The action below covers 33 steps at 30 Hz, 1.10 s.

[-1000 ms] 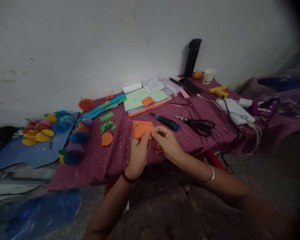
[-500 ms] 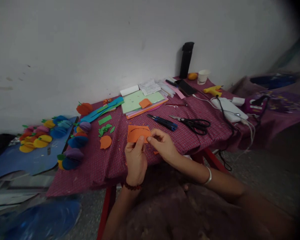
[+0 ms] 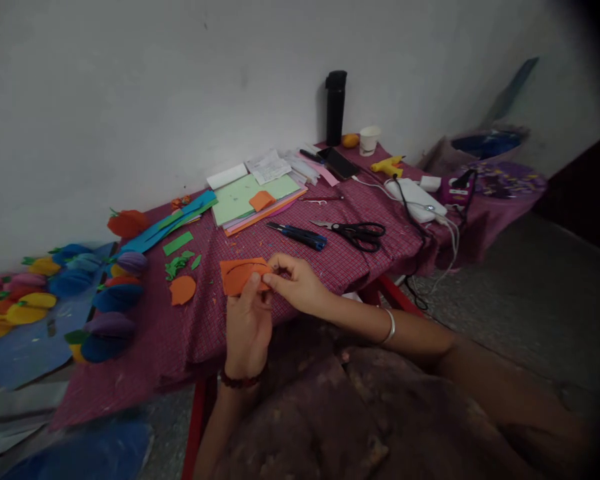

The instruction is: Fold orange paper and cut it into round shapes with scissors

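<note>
Both hands hold a piece of orange paper [image 3: 240,275] with a curved cut line in it, just above the near edge of the table. My left hand [image 3: 247,327] grips it from below with the thumb on its lower right corner. My right hand [image 3: 296,285] pinches its right edge with fingers curled. A cut orange circle [image 3: 183,290] lies on the cloth to the left. Black-handled scissors [image 3: 356,231] and a blue and black utility knife [image 3: 297,235] lie beyond the hands.
The table has a maroon checked cloth [image 3: 340,260]. On it are a stack of coloured paper sheets [image 3: 253,200], green scraps [image 3: 179,263], a black flask [image 3: 335,107], a paper cup [image 3: 369,141], a yellow glue gun [image 3: 387,165] and a white adapter with cables [image 3: 415,199]. Paper fruit shapes [image 3: 80,287] lie left.
The view has swung right, so everything sits further left in the picture. Both hands kept hold of the orange paper and drew slightly nearer to me.
</note>
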### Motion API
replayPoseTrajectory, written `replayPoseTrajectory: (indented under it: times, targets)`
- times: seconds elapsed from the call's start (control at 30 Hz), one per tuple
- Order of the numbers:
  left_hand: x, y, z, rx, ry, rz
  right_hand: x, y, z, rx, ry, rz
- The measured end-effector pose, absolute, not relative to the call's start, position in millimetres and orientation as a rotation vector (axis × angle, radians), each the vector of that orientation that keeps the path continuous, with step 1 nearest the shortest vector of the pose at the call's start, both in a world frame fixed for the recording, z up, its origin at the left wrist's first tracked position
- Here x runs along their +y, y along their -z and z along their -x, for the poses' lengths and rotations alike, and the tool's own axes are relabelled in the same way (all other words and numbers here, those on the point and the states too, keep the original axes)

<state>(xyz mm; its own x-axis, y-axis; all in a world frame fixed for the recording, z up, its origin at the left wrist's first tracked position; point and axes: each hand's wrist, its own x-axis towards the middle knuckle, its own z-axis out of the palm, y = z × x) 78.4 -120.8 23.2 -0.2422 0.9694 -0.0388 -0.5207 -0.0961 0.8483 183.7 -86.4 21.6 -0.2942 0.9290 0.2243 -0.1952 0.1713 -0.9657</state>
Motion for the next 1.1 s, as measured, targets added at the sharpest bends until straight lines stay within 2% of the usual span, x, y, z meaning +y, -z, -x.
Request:
replayPoseTrajectory:
  times: [0.17,0.4,0.47,0.6,0.7,0.87,1.0,1.1]
  targets:
    - [-123.9,-22.3,-78.2,1.080,-1.504,-0.783,-88.5,-20.5,-188.8,-1.497,-1.160,0.843]
    - [-123.9,-24.2,-76.4,0.999,-1.772,-0.668,-75.2,-20.0,-208.5,-1.715,-1.017,0.835]
    - [-124.2,-25.0,-67.1,0.984,-1.833,-0.614,-61.2,-12.4,-247.4,-1.799,-0.801,0.925]
    - [-123.5,-18.0,-45.0,0.981,-1.893,-0.510,-36.3,19.3,-345.1,-1.962,-0.143,1.357]
    - [-121.8,-7.6,-33.8,1.053,-1.877,-0.509,-23.2,43.1,-389.8,-2.132,0.007,1.378]
    - [-125.1,-4.5,-28.1,1.048,-1.835,-0.363,12.8,53.9,-405.8,-2.232,-0.035,1.273]
    - [-132.1,-11.7,-29.3,0.948,-1.869,-0.266,27.1,34.7,-406.6,-2.102,-0.339,1.082]
    - [-135.1,-15.2,-33.4,0.894,-1.871,-0.261,1.8,5.1,-390.6,-1.882,-0.746,0.978]
